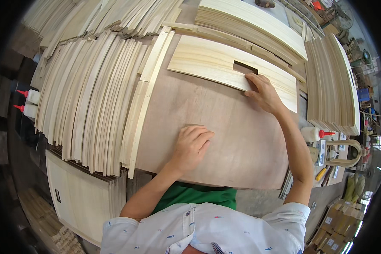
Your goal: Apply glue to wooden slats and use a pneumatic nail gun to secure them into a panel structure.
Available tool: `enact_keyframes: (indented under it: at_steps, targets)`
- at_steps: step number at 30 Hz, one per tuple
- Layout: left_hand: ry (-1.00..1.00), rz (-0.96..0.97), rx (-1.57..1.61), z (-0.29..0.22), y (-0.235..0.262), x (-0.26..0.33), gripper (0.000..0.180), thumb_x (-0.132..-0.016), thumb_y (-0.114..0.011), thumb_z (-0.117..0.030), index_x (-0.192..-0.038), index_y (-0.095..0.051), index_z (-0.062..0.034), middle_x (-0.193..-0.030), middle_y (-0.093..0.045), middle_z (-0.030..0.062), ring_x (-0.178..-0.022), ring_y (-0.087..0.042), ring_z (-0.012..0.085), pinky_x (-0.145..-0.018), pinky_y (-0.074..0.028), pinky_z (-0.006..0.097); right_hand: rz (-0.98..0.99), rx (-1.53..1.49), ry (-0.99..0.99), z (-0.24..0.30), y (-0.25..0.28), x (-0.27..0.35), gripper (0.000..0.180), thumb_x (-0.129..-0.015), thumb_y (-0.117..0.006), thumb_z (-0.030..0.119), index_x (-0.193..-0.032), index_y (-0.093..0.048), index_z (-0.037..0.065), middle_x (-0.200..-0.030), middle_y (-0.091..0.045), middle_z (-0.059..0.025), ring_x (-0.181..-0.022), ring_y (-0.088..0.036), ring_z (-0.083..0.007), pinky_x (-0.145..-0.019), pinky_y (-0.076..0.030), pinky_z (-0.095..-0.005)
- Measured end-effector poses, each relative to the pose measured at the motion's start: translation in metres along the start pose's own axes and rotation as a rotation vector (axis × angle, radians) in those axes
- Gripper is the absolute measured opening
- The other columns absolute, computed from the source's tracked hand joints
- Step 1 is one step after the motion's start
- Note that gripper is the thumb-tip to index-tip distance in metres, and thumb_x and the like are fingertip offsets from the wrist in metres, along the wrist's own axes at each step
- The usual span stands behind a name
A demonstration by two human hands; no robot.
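A pale wooden board (207, 55) with a rectangular slot lies across the far part of the brown worktable (224, 139). My right hand (263, 93) is closed on its near edge beside the slot, fingertips at the slot and thumb at the edge. Nearer to me, my left hand (191, 146) is over the bare tabletop with its fingers curled together. Its palm side is hidden, so I cannot make out whether anything is in it.
Stacked wooden strips (93, 101) and a narrow wooden rail (150, 101) border the table's left. More boards (249, 25) lie stacked beyond, others (330, 84) at the right. A red-tipped white glue bottle (311, 134) lies right; two similar bottles (31, 103) are far left.
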State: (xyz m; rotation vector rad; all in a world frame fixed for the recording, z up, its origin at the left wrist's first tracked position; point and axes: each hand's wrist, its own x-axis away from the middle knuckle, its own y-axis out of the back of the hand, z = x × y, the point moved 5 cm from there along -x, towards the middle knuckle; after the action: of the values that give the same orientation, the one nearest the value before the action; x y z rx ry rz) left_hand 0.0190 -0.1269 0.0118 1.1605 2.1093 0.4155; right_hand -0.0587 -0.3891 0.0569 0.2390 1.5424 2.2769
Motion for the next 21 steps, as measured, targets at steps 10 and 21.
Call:
enact_keyframes:
  at_steps: [10, 21]
  targets:
    - [-0.009, 0.055, 0.015, -0.002, -0.001, -0.009, 0.024, -0.077, -0.068, -0.004, -0.101, -0.067, -0.0065, -0.106, -0.063, 0.0070, -0.103, -0.057, 0.0266, -0.090, -0.043, 0.039, -0.029, 0.063, 0.067, -0.013, -0.031, -0.035, 0.047, -0.081, -0.070, 0.012, -0.125, -0.057, -0.001, -0.136, -0.053, -0.0170, -0.124, -0.047, -0.0363, -0.105, -0.039, -0.0418]
    - [-0.106, -0.090, -0.453, 0.081, 0.019, -0.134, 0.041, -0.082, -0.069, -0.015, -0.120, -0.063, -0.0035, -0.134, -0.054, 0.0164, -0.127, -0.047, 0.0345, -0.106, -0.039, 0.044, -0.552, 0.171, -0.578, -0.126, 0.012, 0.097, 0.067, -0.081, -0.073, 0.028, -0.134, -0.048, -0.004, -0.135, -0.050, -0.0268, -0.129, -0.044, -0.0385, -0.109, -0.035, -0.0430]
